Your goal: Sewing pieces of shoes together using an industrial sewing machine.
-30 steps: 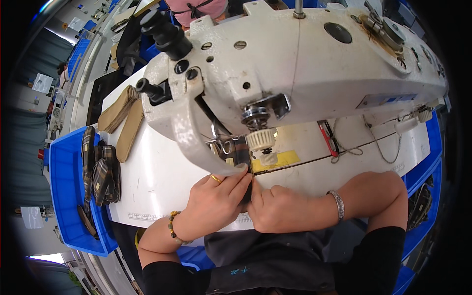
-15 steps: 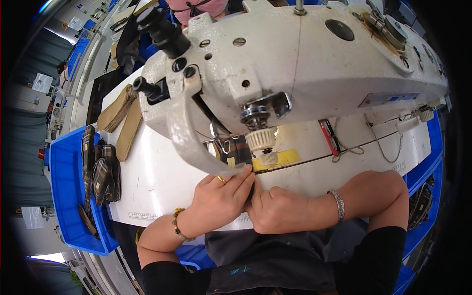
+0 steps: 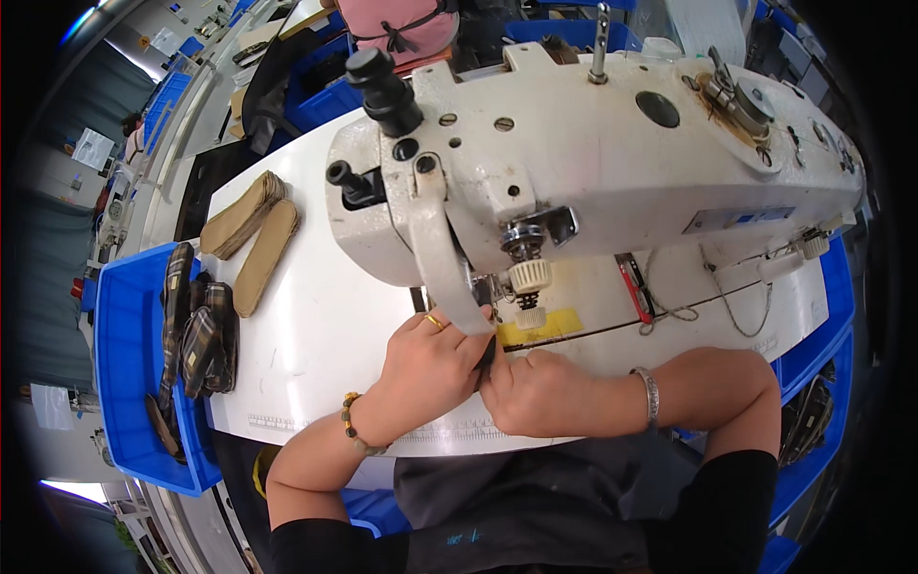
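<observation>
Under the needle end of a white sewing machine point(image 3: 612, 143), a dark fabric piece point(image 3: 488, 356) sticks out toward me. My left hand point(image 3: 426, 359) lies along its left side with the fingers closed on it, fingertips near the machine's curved white lever point(image 3: 448, 268). From the right, my right hand point(image 3: 540, 390) is curled and pinches the piece's near edge, its thumb close to the left fingers. The machine head and both hands hide most of the piece.
Tan sole-shaped pieces point(image 3: 265, 258) are stacked at left on the white table point(image 3: 325, 325). Beside them, a blue bin point(image 3: 134, 354) holds plaid slippers point(image 3: 206, 335). A red cutter point(image 3: 633, 287) and loose cord lie right of the needle. A person in pink point(image 3: 397, 27) is beyond.
My view has shifted, so the machine sits lower and further right in the picture. Both hands keep their grip, and less of the dark plaid fabric shows beyond my fingers.
</observation>
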{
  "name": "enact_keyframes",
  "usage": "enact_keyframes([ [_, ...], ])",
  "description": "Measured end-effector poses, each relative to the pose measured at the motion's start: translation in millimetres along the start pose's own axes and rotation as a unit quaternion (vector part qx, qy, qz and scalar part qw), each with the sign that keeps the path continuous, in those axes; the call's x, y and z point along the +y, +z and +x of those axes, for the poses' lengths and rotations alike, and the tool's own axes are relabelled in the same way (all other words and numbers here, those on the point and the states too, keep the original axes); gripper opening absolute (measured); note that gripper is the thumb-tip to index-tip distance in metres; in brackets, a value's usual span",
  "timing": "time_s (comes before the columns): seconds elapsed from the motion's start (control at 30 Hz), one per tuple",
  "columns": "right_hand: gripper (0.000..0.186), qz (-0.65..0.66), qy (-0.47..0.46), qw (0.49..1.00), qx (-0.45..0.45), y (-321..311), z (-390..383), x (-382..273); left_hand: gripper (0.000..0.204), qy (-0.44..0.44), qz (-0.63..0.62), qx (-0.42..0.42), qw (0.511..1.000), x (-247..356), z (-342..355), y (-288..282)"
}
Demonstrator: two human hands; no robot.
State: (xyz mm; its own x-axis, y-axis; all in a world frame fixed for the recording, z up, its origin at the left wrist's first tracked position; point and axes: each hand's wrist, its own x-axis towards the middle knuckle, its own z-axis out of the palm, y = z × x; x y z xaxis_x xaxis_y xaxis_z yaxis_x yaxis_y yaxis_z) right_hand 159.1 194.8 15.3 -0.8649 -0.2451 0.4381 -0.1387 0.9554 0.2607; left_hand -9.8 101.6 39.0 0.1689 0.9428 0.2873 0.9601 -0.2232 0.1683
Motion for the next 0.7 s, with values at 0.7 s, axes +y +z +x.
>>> enact_keyframes([
  [0.7, 0.01, 0.118, 0.143, 0.981, 0.058, 1.4, 14.0, 38.1, 0.032, 0.038, 0.072, 0.182, 0.98, 2.4, -4.4, -12.2],
])
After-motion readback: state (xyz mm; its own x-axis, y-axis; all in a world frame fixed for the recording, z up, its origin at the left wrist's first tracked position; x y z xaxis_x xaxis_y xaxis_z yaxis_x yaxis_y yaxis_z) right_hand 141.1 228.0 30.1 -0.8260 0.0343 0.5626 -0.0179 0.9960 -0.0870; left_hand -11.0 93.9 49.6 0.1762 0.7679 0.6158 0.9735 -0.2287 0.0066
